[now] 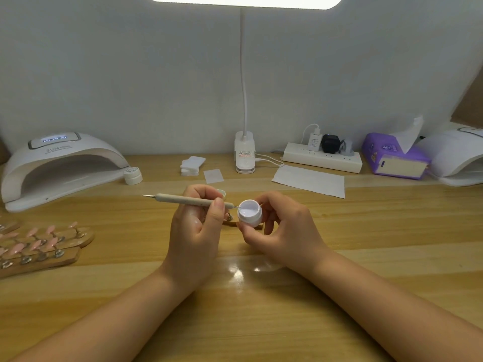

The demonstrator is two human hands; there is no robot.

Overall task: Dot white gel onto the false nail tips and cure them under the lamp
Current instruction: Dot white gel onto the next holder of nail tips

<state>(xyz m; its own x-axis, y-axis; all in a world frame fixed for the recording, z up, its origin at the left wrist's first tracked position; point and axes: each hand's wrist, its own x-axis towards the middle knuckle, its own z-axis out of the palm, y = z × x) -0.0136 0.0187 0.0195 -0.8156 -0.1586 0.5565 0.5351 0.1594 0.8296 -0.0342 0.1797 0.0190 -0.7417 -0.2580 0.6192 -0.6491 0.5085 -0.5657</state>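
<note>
White gel fills the small open jar (249, 214) pinched in the right hand (281, 228) above the worktop (261, 309); the left hand (194, 231) grips a dotting pen (188, 200), tip at the jar's rim; pink nail tips (39, 241) lie far left.

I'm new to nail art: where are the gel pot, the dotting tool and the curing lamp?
gel pot (249, 214): head view, white gel inside.
dotting tool (183, 200): head view, middle of handle.
curing lamp (55, 155): head view, top shell.
</note>
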